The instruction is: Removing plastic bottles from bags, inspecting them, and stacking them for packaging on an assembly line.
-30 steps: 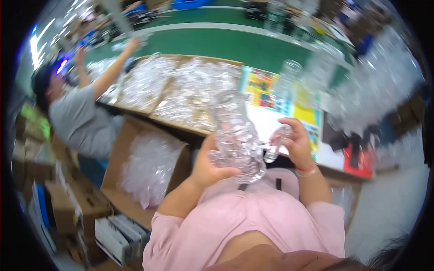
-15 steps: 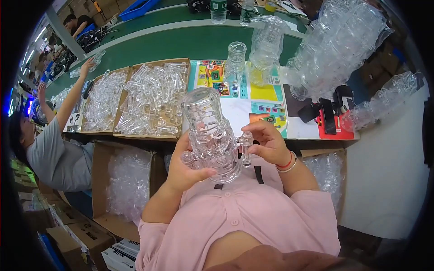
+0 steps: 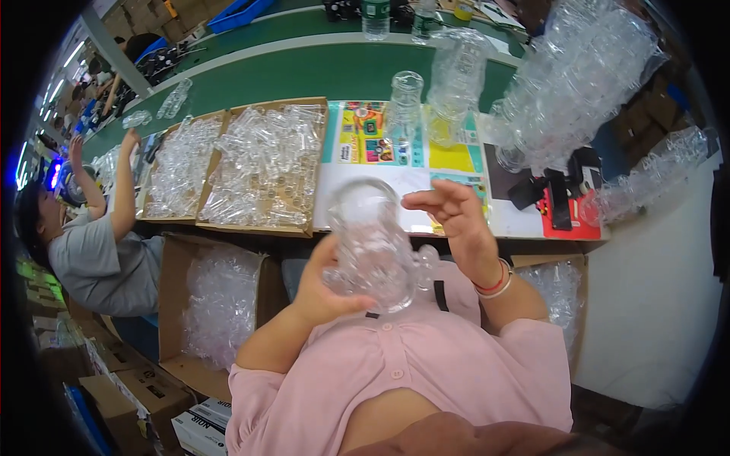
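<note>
A clear glass water pipe, wide and ribbed with a round open mouth, is tilted in front of my chest and slightly blurred. My left hand wraps round its lower left side, the thumb across the front near the base. From its right side sticks a short glass side piece. My right hand is raised just right of the mouth, fingers stretched out and apart from the glass, holding nothing. Behind, on the bench, stands a similar clear glass piece, with a plastic-wrapped one beside it.
Cardboard trays of small glass tubes line the bench at left. Below sits a carton of clear plastic bags. Wrapped glass pieces pile up at right, near a black tool. A co-worker reaches over the bench at far left.
My right hand has let go of the side piece and risen toward the mouth, its fingers opening. My left hand keeps hold of the water pipe, which has shifted slightly right and down.
</note>
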`<state>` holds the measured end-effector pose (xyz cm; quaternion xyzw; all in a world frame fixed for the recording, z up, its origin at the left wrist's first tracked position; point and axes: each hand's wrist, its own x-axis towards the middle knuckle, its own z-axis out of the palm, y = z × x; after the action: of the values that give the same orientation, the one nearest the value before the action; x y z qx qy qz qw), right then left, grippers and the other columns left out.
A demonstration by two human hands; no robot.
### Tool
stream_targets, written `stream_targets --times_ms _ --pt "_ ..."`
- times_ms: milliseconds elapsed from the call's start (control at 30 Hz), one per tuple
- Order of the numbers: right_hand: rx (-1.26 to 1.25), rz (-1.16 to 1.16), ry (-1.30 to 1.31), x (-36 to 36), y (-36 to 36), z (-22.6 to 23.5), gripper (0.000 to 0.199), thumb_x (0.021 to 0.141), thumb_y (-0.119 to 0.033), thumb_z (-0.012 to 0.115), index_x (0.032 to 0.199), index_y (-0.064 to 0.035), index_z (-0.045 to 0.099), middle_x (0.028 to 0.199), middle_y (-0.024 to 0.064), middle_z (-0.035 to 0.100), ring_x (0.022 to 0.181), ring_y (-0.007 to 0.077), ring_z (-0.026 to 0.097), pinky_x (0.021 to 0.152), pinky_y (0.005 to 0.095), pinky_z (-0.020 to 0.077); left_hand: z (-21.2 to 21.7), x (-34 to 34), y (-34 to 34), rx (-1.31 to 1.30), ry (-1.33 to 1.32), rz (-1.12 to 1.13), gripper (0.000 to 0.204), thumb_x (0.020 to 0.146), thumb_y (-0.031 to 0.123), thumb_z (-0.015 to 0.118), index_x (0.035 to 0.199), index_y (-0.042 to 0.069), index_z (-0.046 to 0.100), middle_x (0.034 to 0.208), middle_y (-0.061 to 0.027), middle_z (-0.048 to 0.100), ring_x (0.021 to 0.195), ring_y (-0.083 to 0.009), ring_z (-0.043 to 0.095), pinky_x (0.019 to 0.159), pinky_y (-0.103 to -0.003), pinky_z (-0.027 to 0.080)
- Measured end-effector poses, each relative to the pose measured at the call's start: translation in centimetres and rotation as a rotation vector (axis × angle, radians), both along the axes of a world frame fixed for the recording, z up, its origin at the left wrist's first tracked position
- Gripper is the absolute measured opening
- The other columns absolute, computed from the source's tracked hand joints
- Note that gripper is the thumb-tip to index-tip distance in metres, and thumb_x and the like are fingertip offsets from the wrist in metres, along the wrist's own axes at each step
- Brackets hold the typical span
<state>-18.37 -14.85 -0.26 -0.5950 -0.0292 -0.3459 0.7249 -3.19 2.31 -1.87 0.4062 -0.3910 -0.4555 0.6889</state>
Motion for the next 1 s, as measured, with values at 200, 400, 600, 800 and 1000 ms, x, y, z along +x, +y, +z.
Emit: stream_targets --times_ms 200,400,600,800,1000 --pt "-0.124 0.121 0.059 -2.0 4.3 1.3 0.051 0.086 -0.029 0.058 0.123 0.0007 0.039 0.119 0.0215 0.052 0.115 0.0328 0.048 0.107 0.048 0.0229 -0.4 -0.7 0.7 -0.374 -0.66 -0.077 0.08 0.057 0.015 0.083 0.127 0.008 0.046 0.124 -0.017 0.049 0.114 -0.0321 0.049 0.092 -0.04 0.042" --pt "-0.472 0.367 -0.158 -5.0 4.4 -0.7 0.053 0.095 -0.042 0.032 0.119 0.0006 0.052 0.12 0.0212 0.054 0.122 0.0305 0.044 0.101 0.0498 0.0323 0.6 -2.6 1.6 -0.584 -0.863 -0.259 0.056 0.069 0.016 0.071 0.122 0.01 0.054 0.118 -0.0216 0.049 0.108 -0.0412 0.049 0.087 -0.045 0.044" --pt "-0.416 0.252 0.137 -3.8 3.1 -0.3 0.048 0.096 -0.039 0.033 0.125 -0.005 0.05 0.114 0.0196 0.058 0.112 0.0324 0.054 0.092 0.037 0.0435 -6.3 -1.7 2.1 -0.176 -0.558 -0.415 0.072 0.063 0.018 0.079 0.127 0.009 0.048 0.12 -0.0167 0.05 0.11 -0.0347 0.05 0.089 -0.041 0.044" --pt "0.312 -0.094 0.261 1.9 -2.0 -0.3 0.035 0.095 -0.019 0.032 0.119 0.0024 0.045 0.116 0.0127 0.053 0.105 0.0207 0.052 0.091 0.0335 0.0404 -1.1 0.0 -3.1 0.303 0.151 -0.132 0.087 0.06 0.021 0.084 0.13 0.001 0.036 0.123 -0.0108 0.05 0.114 -0.0207 0.05 0.096 -0.035 0.04" --pt "-1.032 -0.574 0.303 -1.1 -1.5 1.0 0.049 0.066 -0.019 0.062 0.112 -0.0073 0.048 0.101 0.0031 0.061 0.115 0.026 0.046 0.108 0.0551 0.0052 -0.6 0.1 -3.2 -0.016 -0.08 0.044 0.078 0.068 0.012 0.078 0.13 -0.001 0.032 0.123 -0.0209 0.05 0.11 -0.0296 0.054 0.092 -0.04 0.044"
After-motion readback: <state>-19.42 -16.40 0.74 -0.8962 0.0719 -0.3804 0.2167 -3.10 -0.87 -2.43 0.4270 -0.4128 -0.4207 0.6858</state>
